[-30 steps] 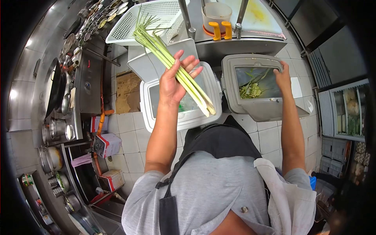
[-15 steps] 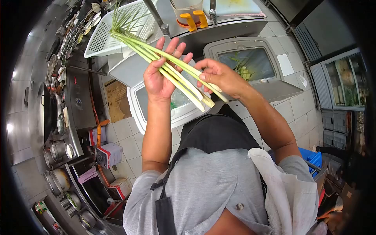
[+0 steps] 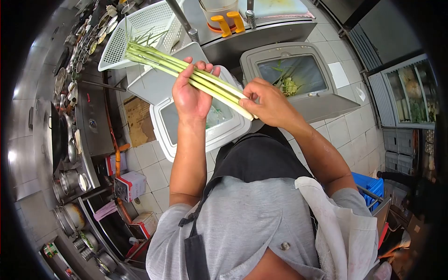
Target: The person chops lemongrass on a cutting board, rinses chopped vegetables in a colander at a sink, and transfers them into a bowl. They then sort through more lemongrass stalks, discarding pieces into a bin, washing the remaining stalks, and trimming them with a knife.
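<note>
Several pale green lemongrass stalks (image 3: 161,63) lie slantwise across my left hand (image 3: 190,98). Its fingers curl round the bundle at about mid-length. Thin leafy tops point to the upper left, over the edge of a white perforated basket (image 3: 108,52). At the thick pale ends, my right hand (image 3: 270,106) is closed on the stalks with thumb and fingers, partly covering them. Below the bundle stands a white bin (image 3: 163,145) with clear plastic visible inside.
A grey bin (image 3: 332,74) holding green plant scraps (image 3: 289,86) stands to the right. Beyond it are a steel table edge (image 3: 275,35), orange handles (image 3: 221,25) and a white cutting board (image 3: 275,7). Pans and a stove counter (image 3: 100,126) line the left.
The fanned stalks now lie together in a tighter, more even bundle. My right hand has moved slightly down and right and closed on their thick ends. My left fingers have curled in.
</note>
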A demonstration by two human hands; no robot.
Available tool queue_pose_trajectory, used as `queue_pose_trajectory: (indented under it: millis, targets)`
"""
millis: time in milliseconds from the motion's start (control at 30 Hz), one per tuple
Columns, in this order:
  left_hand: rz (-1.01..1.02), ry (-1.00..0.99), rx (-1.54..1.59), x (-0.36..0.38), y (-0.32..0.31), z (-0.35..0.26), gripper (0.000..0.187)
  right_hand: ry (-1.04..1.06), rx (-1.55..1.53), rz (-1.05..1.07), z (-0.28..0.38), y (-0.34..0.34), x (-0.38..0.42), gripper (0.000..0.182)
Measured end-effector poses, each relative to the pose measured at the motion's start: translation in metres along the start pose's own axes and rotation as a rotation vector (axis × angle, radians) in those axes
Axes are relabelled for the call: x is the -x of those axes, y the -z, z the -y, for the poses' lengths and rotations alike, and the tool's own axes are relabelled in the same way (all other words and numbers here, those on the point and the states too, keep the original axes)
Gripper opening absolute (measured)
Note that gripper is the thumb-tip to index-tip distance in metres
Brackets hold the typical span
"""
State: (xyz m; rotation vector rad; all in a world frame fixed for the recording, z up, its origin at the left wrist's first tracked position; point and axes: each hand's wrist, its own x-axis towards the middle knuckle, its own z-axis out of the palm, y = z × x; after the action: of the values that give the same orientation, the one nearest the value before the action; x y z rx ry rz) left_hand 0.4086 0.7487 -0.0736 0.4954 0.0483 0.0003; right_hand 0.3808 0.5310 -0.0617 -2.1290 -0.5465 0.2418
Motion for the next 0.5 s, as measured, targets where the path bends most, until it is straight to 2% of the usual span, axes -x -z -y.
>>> queue_pose_trajectory:
  millis: [67, 167, 267, 367, 500]
  targets:
    - [0.013, -0.003, -0.004, 0.0, 0.0, 0.002, 0.02, -0.247, -0.276, 0.097, -0.001, -0.001, -0.002, 0.02]
    - [-0.01, -0.018, -0.004, 0.003, -0.003, 0.005, 0.023, -0.118, -0.337, -0.007, -0.014, -0.011, -0.002, 0.022]
    - [-0.022, -0.042, -0.004, 0.005, -0.004, 0.007, 0.026, -0.223, -0.499, 0.138, -0.012, -0.011, -0.001, 0.026]
    - [-0.015, -0.044, -0.039, 0.006, 0.001, 0.008, 0.03, -0.254, -0.802, 0.156, -0.015, -0.017, 0.001, 0.031]
    - [-0.023, -0.037, -0.122, 0.011, 0.008, 0.008, 0.032, -0.044, -0.396, -0.143, -0.017, -0.017, 0.003, 0.027]
